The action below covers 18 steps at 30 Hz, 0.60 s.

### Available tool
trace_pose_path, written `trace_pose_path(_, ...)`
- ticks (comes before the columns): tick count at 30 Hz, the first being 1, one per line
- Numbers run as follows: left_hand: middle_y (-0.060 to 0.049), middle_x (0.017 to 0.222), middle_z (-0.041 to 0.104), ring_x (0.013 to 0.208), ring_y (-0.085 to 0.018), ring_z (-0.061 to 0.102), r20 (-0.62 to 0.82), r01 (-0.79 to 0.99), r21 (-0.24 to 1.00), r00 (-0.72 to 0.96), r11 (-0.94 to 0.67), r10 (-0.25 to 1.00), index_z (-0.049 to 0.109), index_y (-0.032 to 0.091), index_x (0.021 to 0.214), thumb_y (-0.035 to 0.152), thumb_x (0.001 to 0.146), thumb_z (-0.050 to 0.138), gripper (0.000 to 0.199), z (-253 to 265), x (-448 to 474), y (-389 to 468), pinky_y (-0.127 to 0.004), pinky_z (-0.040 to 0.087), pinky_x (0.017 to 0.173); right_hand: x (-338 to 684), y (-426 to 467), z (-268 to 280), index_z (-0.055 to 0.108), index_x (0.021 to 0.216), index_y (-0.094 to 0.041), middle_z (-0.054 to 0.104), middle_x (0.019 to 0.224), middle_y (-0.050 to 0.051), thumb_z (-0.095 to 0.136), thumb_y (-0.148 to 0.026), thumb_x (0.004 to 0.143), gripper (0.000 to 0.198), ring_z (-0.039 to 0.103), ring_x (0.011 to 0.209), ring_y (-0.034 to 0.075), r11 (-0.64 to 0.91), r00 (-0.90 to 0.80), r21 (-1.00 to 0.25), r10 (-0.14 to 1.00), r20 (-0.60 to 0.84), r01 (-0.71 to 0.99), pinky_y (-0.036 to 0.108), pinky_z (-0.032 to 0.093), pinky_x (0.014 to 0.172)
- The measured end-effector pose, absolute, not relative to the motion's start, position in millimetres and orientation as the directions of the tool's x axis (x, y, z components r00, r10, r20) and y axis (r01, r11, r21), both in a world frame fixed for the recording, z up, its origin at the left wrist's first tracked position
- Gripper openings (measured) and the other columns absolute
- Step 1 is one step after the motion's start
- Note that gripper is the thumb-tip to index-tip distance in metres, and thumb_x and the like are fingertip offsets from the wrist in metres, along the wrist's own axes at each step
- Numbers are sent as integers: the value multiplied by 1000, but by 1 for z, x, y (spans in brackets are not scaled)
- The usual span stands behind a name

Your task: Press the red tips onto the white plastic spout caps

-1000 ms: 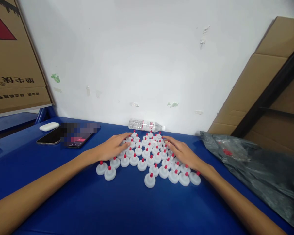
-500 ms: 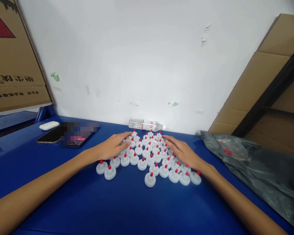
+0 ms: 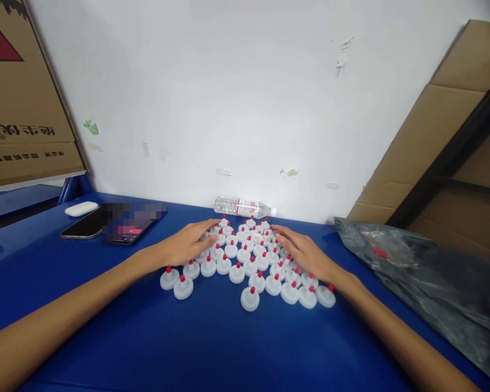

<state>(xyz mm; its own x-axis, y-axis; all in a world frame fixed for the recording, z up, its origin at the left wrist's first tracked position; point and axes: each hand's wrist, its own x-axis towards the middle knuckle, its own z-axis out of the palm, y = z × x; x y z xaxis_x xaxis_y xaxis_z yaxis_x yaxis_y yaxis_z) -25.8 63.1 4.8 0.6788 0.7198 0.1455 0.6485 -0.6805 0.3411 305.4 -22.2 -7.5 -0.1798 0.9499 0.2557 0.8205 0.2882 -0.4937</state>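
Observation:
A cluster of white round bottle caps with red nozzle tips [image 3: 237,273] stands upright on the blue table [image 3: 212,343]. My left hand [image 3: 190,243] rests at the left side of the cluster, fingers stretched out and touching or just over some caps. On the opposite side, my right hand [image 3: 304,251] lies over the right-hand caps with its fingers extended and apart. Neither hand grips anything. Both hands partly hide the caps beneath them. Nearest to me is a single cap [image 3: 250,299] at the front of the group.
Behind the caps a clear plastic bottle [image 3: 245,207] lies on its side by the wall. Phones [image 3: 84,222] and a white case [image 3: 81,209] lie at the left. A dark plastic bag [image 3: 424,288] covers the right side. Cardboard [image 3: 428,130] leans on the right; a printed carton [image 3: 24,109] stands left.

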Motion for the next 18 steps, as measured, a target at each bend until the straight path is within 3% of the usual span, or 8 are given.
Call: trace_pose_path(18,-9,158,41,141,-34,42,106,676,347,660,-650,743,32,19,155,63,100,27,71,9,-24,59,-48,37,115,305,-22,-7,47,145,-32,60,143,4,32,-56,103,51,53,134,30,289,-188,-485,951,246,826,53,40,112)
